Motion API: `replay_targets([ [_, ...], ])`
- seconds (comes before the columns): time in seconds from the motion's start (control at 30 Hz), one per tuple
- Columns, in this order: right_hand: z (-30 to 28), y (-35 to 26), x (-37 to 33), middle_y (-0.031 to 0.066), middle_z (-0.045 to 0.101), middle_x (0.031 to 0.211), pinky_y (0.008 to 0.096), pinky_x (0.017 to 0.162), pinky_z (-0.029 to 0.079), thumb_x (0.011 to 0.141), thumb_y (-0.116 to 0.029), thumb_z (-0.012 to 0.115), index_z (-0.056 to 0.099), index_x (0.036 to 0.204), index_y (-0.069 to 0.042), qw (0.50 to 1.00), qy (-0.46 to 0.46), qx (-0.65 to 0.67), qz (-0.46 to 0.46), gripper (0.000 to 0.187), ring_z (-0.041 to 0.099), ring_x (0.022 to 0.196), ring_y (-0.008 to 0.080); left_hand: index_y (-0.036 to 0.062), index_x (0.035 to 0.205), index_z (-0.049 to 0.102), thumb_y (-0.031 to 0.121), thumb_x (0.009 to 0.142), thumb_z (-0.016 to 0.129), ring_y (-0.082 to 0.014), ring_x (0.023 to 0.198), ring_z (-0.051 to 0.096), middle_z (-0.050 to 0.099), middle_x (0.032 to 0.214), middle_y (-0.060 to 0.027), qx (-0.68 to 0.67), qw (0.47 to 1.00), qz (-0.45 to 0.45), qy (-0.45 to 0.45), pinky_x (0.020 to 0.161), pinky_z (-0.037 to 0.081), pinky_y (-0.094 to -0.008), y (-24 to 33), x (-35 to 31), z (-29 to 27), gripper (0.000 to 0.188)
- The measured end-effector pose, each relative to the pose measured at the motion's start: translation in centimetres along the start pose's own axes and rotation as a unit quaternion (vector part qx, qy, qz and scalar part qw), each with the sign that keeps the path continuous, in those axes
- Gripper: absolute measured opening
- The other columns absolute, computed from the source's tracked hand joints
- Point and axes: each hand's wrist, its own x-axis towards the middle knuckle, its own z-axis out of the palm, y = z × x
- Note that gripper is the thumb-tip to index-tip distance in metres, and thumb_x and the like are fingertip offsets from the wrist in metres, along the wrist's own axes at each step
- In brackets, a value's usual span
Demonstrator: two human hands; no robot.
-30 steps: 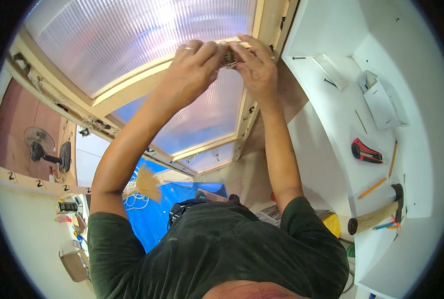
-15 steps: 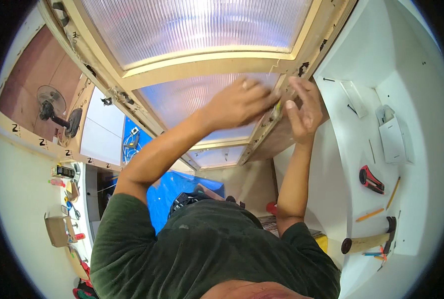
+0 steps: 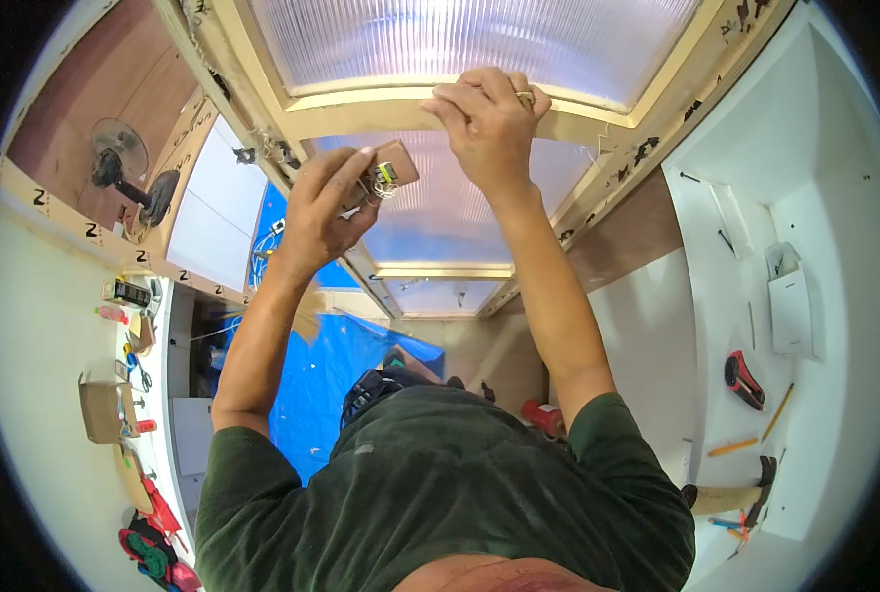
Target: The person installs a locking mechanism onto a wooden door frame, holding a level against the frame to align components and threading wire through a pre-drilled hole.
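My left hand (image 3: 326,212) is closed round a small brown block (image 3: 397,161), raised in front of the wood-framed door-like panel (image 3: 361,118). Against the block sits a small yellow-green piece (image 3: 385,174) with a tangle of pale string; its kind is unclear. My right hand (image 3: 494,128) is up at the panel's cross rail, to the right of the block and apart from it. Its thumb and fingertips come together, and whatever lies between them is too small to make out. A yellowish band (image 3: 526,99) shows on one of its fingers.
On the white shelf at right lie a red-black utility knife (image 3: 745,380), pencils (image 3: 777,412), a hammer (image 3: 726,499) and a white box (image 3: 793,306). At left are a fan (image 3: 124,168), a counter with a cardboard box (image 3: 101,407), and blue sheeting (image 3: 331,395) below.
My left hand has drawn back left from the panel's right side, and the brown block now shows in it. My right hand has moved up and left to the cross rail.
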Motion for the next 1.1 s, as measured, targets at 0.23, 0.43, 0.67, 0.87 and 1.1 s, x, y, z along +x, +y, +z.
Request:
replay_targets([
  [0.23, -1.9, 0.8, 0.0, -0.0048, 0.068, 0.091, 0.0439, 0.097, 0.032, 0.084, -0.028, 0.088, 0.082, 0.083, -0.021, 0.999, 0.01, 0.002, 0.047, 0.009, 0.06, 0.092, 0.0204, 0.0073, 0.142, 0.068, -0.004, 0.07, 0.09, -0.0361, 0.113, 0.071, 0.068, 0.13, -0.0185, 0.043, 0.999, 0.012, -0.007, 0.094, 0.061, -0.0428, -0.8, 1.5, -2.0, 0.076],
  [0.43, -7.1, 5.5, -1.0, -0.0018, 0.072, 0.091, 0.0386, 0.092, 0.04, 0.082, -0.023, 0.09, 0.084, 0.089, -0.016, 0.998, 0.016, -0.011, 0.065, 0.012, 0.063, 0.091, 0.0209, 0.0097, 0.14, 0.069, -0.002, 0.07, 0.089, -0.0351, 0.112, 0.068, 0.07, 0.126, -0.0127, 0.013, 0.998, 0.061, 0.015, 0.096, 0.056, -0.0463, -1.5, 4.7, -1.1, 0.074],
  [0.67, -7.0, 1.5, -2.6, 0.0077, 0.071, 0.125, 0.0444, 0.105, 0.045, 0.076, -0.02, 0.094, 0.076, 0.128, -0.014, 0.994, 0.009, 0.078, 0.075, 0.055, 0.066, 0.115, 0.028, 0.0089, 0.141, 0.068, 0.0, 0.071, 0.091, -0.0333, 0.114, 0.069, 0.069, 0.128, -0.0128, 0.067, 0.991, 0.116, -0.01, 0.095, 0.057, -0.0436, -1.9, 7.1, -0.1, 0.073],
  [0.87, -4.1, -1.4, -2.4, 0.0033, 0.06, 0.153, 0.0465, 0.11, 0.04, 0.075, -0.024, 0.093, 0.062, 0.15, -0.019, 0.995, -0.06, 0.079, 0.003, 0.081, 0.062, 0.129, 0.0264, 0.0093, 0.14, 0.068, 0.004, 0.074, 0.089, -0.0322, 0.112, 0.069, 0.069, 0.126, -0.0109, 0.063, 0.987, 0.147, -0.029, 0.095, 0.055, -0.0454, -1.4, 9.2, 0.8, 0.069],
  [1.1, -3.1, -0.8, -1.5, -0.0009, 0.07, 0.142, 0.0425, 0.106, 0.04, 0.078, -0.019, 0.09, 0.072, 0.137, -0.014, 0.997, -0.054, 0.061, 0.001, 0.062, 0.063, 0.122, 0.0245, 0.0082, 0.14, 0.069, 0.001, 0.073, 0.089, -0.0363, 0.114, 0.07, 0.07, 0.128, -0.0153, 0.056, 0.988, 0.137, -0.051, 0.096, 0.058, -0.0465, -2.0, 9.5, 1.1, 0.07],
])
